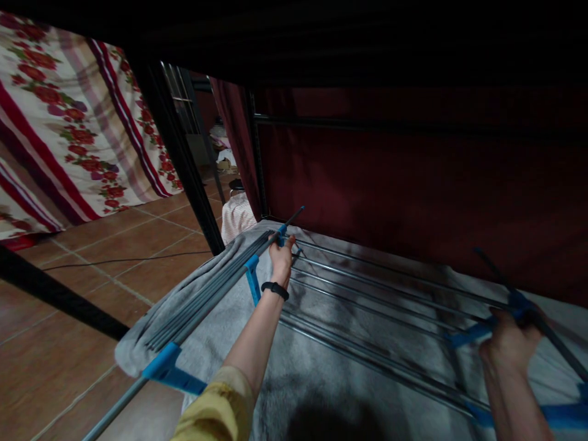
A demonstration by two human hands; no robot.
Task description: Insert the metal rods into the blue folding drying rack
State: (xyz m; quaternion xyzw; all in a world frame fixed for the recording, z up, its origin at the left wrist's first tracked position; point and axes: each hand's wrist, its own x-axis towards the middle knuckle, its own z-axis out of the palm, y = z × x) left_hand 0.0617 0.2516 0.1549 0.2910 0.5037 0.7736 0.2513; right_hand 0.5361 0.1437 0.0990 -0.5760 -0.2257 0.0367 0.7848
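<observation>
Item: folding clothes drying rack, grey metal rods with blue plastic joints, laid flat on a grey blanket spread over a bed. The long axis of the rods is seen to run across the view, from the far left down toward the near right, so that the rack lies directly ahead of and between both hands. A side wing is folded in along the left edge, where its bundled rods are held in line by a blue joint. The left hand is stretched well forward to the far left corner, where its fingers are curled shut around the end of the frame; a black wristband and a yellow sleeve are worn on that arm. The right hand is kept much nearer the body, at the near right end, and is closed as a fist on the frame beside a blue bracket; it is blurred, so the exact finger placement cannot be told. The rack is thus gripped at opposite ends, the right hand being the nearer. Surroundings: a maroon curtain behind the bed, a black bed-frame post, a tiled floor, and a floral striped sheet hung at the left.
</observation>
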